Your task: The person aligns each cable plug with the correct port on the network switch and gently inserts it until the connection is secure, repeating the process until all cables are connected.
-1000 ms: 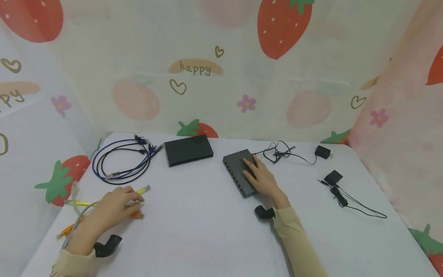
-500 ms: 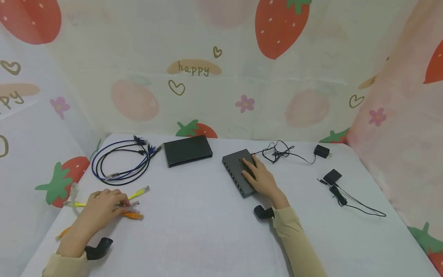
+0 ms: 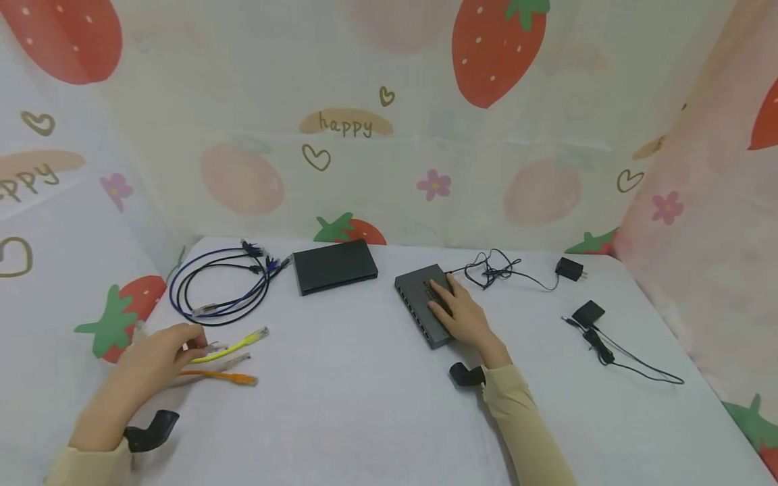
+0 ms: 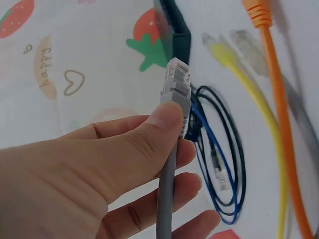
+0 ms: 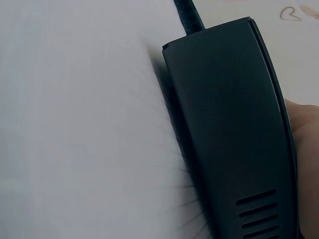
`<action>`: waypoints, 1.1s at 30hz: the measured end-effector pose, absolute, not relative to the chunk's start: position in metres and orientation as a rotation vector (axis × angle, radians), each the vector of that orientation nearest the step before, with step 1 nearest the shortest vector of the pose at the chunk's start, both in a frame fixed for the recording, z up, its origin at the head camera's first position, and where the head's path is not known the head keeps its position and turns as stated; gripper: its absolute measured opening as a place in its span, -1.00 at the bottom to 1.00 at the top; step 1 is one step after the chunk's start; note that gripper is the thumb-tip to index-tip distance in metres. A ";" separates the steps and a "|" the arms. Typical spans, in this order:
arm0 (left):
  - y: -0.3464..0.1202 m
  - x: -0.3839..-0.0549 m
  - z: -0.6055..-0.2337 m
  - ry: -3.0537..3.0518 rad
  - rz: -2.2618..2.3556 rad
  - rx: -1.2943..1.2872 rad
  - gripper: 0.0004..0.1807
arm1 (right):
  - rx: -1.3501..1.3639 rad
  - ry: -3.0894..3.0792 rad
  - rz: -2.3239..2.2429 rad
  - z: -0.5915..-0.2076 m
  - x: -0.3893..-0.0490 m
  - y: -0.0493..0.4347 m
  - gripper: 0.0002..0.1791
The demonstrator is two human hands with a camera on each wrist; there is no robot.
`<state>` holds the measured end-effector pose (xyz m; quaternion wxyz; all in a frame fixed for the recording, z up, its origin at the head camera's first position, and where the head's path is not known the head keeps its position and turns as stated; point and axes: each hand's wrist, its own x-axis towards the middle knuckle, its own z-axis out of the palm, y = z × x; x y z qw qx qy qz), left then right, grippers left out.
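Observation:
My left hand (image 3: 148, 361) pinches a grey Ethernet cable (image 4: 166, 194) between thumb and fingers, just behind its clear plug (image 4: 178, 77). The plug points away from the hand in the left wrist view. Beside it on the table lie a yellow Ethernet cable (image 3: 234, 347), an orange Ethernet cable (image 3: 227, 376) and another grey cable (image 3: 236, 362). My right hand (image 3: 468, 320) rests on the dark grey network switch (image 3: 417, 297) with fingers spread over its top. A row of ports runs along the switch's left side. In the right wrist view, its vented side (image 5: 229, 109) fills the middle.
A second black box (image 3: 335, 267) stands at the back, with coiled blue and black cables (image 3: 221, 317) to its left. A power adapter (image 3: 569, 268) is corded toward the switch. Another black adapter (image 3: 587, 313) with bundled cord lies at right. Printed cloth (image 3: 358, 182) encloses the table.
My left hand has drawn back to the left and now grips the grey cable near its plug, uncovering the yellow and orange cables. The right hand stays on the switch.

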<state>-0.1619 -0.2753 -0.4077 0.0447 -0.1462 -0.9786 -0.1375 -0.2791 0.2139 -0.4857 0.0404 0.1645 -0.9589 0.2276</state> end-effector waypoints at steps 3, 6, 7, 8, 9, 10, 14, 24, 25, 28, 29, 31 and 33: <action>-0.278 -0.160 -0.400 -2.966 -0.396 -0.444 -0.87 | 0.501 -2.938 0.696 -0.486 -0.279 0.213 -0.42; -0.278 -0.159 -0.394 -2.949 -0.386 -0.461 -0.89 | 0.503 -2.936 0.694 -0.486 -0.278 0.213 -0.42; -0.278 -0.160 -0.391 -2.950 -0.384 -0.462 -0.89 | 0.500 -2.937 0.697 -0.487 -0.278 0.212 -0.42; -0.277 -0.160 -0.389 -2.947 -0.387 -0.465 -0.89 | 0.506 -2.932 0.697 -0.487 -0.278 0.212 -0.42; -0.277 -0.160 -0.386 -2.936 -0.385 -0.469 -0.89 | 0.511 -2.928 0.697 -0.486 -0.278 0.212 -0.42; -0.276 -0.161 -0.384 -2.932 -0.385 -0.473 -0.89 | 0.508 -2.928 0.697 -0.486 -0.278 0.212 -0.42; -0.273 -0.164 -0.376 -2.868 -0.366 -0.506 -0.87 | 0.508 -2.919 0.696 -0.486 -0.278 0.212 -0.42; -0.257 -0.172 -0.357 -2.765 -0.367 -0.560 -0.84 | 0.487 -2.932 0.689 -0.486 -0.278 0.214 -0.42; -0.255 -0.174 -0.355 -2.772 -0.370 -0.560 -0.84 | 0.488 -2.932 0.687 -0.486 -0.278 0.214 -0.42; -0.246 -0.177 -0.347 -2.793 -0.380 -0.549 -0.86 | 0.490 -2.934 0.685 -0.486 -0.279 0.214 -0.41; -0.242 -0.178 -0.345 -2.787 -0.380 -0.554 -0.86 | 0.490 -2.933 0.687 -0.486 -0.278 0.214 -0.42; -0.236 -0.181 -0.340 -2.795 -0.386 -0.549 -0.87 | 0.491 -2.932 0.688 -0.486 -0.278 0.213 -0.42; -0.229 -0.184 -0.336 -2.805 -0.398 -0.549 -0.87 | 0.493 -2.933 0.687 -0.485 -0.278 0.213 -0.42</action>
